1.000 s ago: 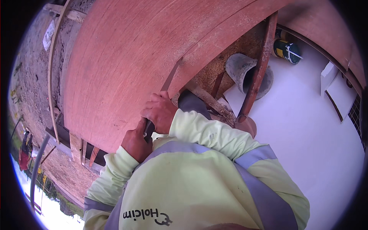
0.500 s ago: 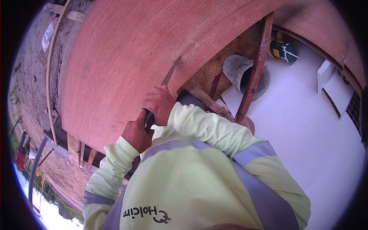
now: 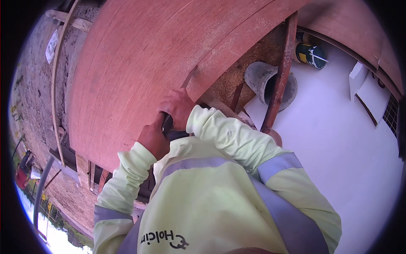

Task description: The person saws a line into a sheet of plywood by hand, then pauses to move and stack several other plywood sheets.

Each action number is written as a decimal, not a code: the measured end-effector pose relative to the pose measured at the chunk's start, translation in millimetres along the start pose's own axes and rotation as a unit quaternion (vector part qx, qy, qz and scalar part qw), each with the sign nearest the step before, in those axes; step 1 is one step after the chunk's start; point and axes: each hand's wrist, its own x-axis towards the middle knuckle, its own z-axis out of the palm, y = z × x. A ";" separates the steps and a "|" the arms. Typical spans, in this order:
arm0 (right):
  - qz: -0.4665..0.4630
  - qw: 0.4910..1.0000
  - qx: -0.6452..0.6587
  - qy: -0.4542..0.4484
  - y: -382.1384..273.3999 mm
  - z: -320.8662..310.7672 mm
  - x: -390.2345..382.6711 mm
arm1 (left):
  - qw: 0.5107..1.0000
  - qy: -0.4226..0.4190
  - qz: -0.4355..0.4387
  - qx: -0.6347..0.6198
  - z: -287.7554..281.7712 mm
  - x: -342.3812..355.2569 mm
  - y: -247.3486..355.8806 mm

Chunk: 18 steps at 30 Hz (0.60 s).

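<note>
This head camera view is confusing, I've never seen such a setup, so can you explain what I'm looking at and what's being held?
There's no robot here, just a person's bare hands. The camera, one of two fisheyes on their head, looks down, so straight edges curve and the chest fills the lower middle. The left hand and right hand grip a handsaw, the right one nearer the blade. The blade meets a dark cut line in a reddish plywood sheet, which has sawdust scattered on it. Off to the right are a grey bucket and a dark green can.
</note>
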 end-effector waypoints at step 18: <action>-0.053 0.993 0.091 0.059 -34.0 -0.5 -16.8 | 0.999 -0.032 0.014 -0.019 -23.8 -59.9 10.7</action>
